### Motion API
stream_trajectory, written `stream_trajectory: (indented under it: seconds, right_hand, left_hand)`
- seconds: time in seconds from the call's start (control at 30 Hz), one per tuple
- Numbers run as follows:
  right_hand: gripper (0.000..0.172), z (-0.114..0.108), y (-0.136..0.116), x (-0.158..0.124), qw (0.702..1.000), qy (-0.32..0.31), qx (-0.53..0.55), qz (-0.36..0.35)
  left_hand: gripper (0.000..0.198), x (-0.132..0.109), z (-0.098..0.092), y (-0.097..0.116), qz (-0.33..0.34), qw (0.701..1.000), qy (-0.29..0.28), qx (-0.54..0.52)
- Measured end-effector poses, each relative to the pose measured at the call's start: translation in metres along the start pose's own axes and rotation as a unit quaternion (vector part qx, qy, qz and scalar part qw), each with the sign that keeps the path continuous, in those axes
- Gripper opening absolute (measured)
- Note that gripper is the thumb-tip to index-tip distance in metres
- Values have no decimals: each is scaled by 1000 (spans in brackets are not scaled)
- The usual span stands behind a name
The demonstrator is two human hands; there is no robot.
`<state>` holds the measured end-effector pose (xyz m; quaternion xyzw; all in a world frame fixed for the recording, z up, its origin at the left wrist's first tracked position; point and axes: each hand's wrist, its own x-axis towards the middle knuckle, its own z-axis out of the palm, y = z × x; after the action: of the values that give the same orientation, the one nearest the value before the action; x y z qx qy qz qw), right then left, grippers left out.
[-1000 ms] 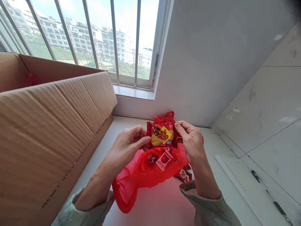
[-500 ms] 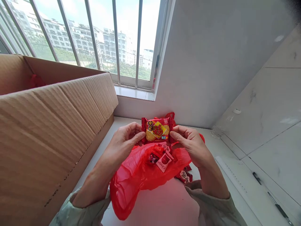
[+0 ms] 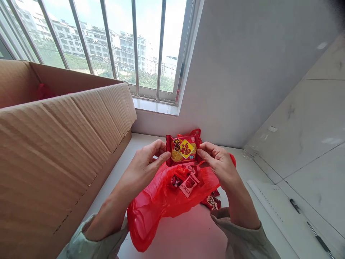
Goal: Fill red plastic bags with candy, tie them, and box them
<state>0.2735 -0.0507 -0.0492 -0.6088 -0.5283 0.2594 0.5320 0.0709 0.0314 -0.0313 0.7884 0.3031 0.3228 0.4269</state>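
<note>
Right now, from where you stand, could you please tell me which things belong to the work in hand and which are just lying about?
Work in hand:
- packet, held between left hand and right hand
- red bag
- sweets in or on it

Apparently lying about:
- pen
- pen cap
- bottle
- box, untouched, though its part is unclear

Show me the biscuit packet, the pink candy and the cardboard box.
Biscuit packet [image 3: 183, 150]: head view, middle of its printed front.
Pink candy [image 3: 189, 185]: head view, middle of its wrapper.
Cardboard box [image 3: 72, 138]: head view, its ridged outer side.
</note>
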Motion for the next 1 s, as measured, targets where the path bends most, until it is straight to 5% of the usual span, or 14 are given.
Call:
stream_trajectory:
  seconds: [0.13, 0.23, 0.33, 0.47, 0.6, 0.8, 1.0]
  right_hand:
    - [22, -13, -2, -3, 998, 26, -62, -8]
    - [20, -26, -4, -8, 990, 0, -142, -3]
    - [19, -28, -3, -10, 965, -57, -255, 19]
    - [21, -8, 0, -9, 914, -72, -393, 65]
    - [24, 17, 4, -5, 893, -81, -435, 75]
    - [26, 44, 19, 7, 938, -107, -328, 37]
    - [35, 62, 42, 12, 927, -139, -342, 61]
  left_hand:
    - [13, -8, -5, 9, 33, 979, 6, 199]
    - [6, -16, -7, 11, -11, 936, -70, 346]
    - [14, -24, -8, 5, -97, 905, -152, 385]
    - [35, -30, -9, -13, -143, 887, -193, 393]
    - [37, -28, -11, -27, -95, 905, -158, 384]
    - [25, -27, -5, -28, 39, 941, -77, 326]
    - [31, -29, 1, -27, 62, 920, -69, 381]
